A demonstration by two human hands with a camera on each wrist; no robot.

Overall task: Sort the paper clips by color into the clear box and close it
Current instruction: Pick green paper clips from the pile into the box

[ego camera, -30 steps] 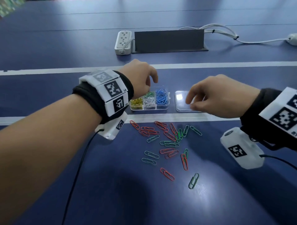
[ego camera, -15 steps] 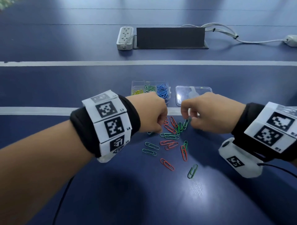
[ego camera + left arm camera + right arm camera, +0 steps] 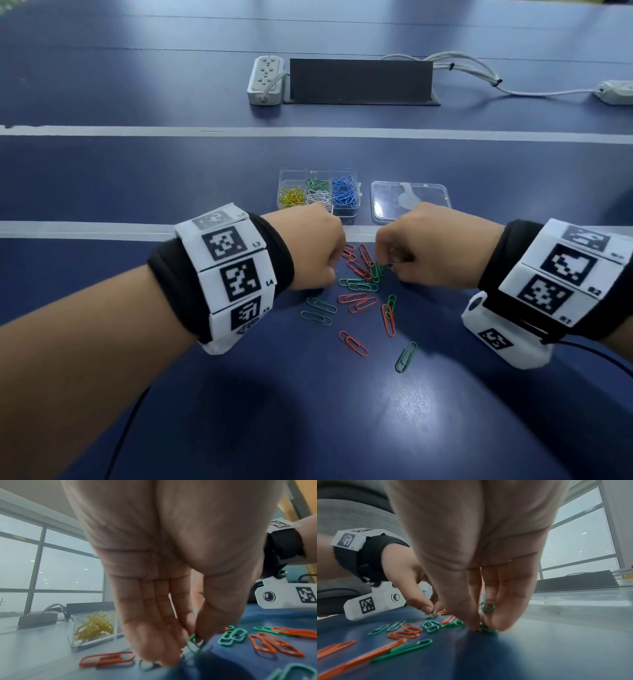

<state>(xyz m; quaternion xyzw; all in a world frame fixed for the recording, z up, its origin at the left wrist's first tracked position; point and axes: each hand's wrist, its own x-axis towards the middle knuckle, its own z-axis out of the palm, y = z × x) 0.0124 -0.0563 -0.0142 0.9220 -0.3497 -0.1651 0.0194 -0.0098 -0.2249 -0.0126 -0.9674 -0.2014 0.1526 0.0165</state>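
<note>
The clear box [image 3: 289, 174] holds yellow, green, white and blue paper clips in separate compartments; its lid [image 3: 409, 202] lies just to its right. Several loose red and green paper clips [image 3: 358, 294] are scattered on the blue table in front of the box. My left hand [image 3: 337, 270] is down at the pile's left edge. In the left wrist view its thumb and forefinger pinch a green clip [image 3: 195, 643]. My right hand [image 3: 387, 265] is at the pile's upper right. It pinches a green clip [image 3: 487, 630] on the table, with another green clip [image 3: 486, 607] tucked in its fingers.
A white power strip [image 3: 265, 80] and a dark grey upright board [image 3: 359, 80] stand at the back, with white cables [image 3: 479, 72] running right to another adapter [image 3: 616, 90]. White stripes cross the table. Black cables trail from both wrist cameras.
Both hands came back from the box and lid and dropped onto the loose pile. Each now pinches a green clip. In the last half second they barely moved.
</note>
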